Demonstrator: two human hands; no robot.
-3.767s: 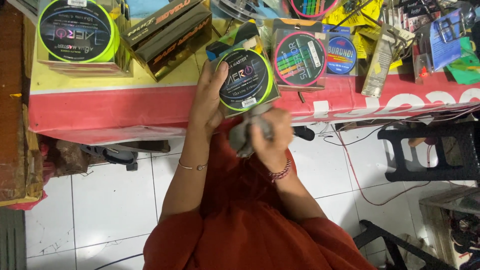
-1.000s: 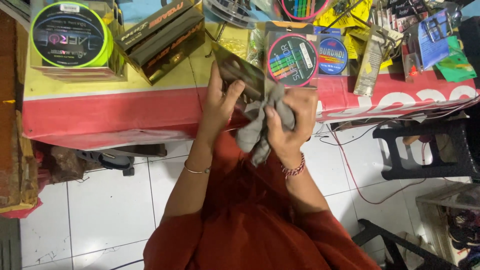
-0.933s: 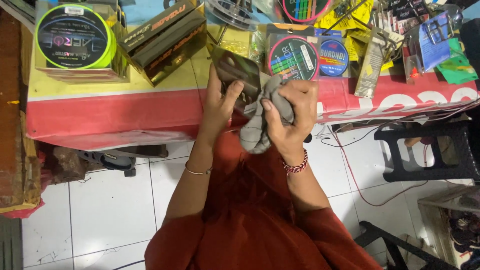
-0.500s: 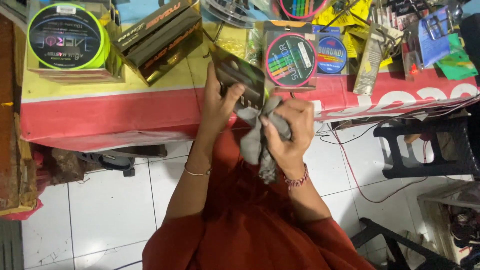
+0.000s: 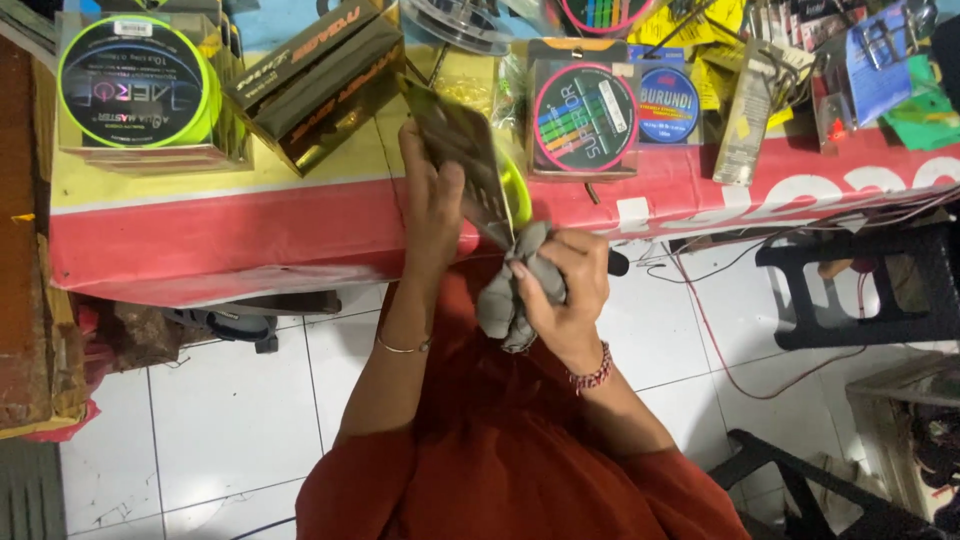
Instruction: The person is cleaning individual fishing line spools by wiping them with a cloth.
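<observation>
Head view, the only one: left hand [image 5: 432, 205] has its grip closed on a flat boxed spool of fishing line, dark backing card with a neon yellow-green rim [image 5: 470, 165], thumb on the near face and fingers wrapped behind. The box is held up off the red-and-yellow covered surface [image 5: 200, 225], turned edge-on to the camera, so only the dull back and a sliver of green at its lower right show. Its long axis runs diagonally, from upper left by the fingertips down to lower right. Right hand [image 5: 560, 295] has its grip bunched tight on a crumpled grey cloth [image 5: 505, 295], and the cloth's top meets the box's lower right corner; they look touching there, though blur keeps the exact contact unclear. So the box lies up and to the left of the cloth hand, with the cloth hand nearer its bottom edge and the left hand covering the middle and top. Both hands sit just in front of the surface edge, over a red-orange garment. On the surface beyond: a matching green-rimmed boxed spool [image 5: 135, 85] far left, a dark gold-printed long carton [image 5: 320, 80], and a pink-rimmed round spool pack [image 5: 583, 115] just right of the held box, apart from it.
</observation>
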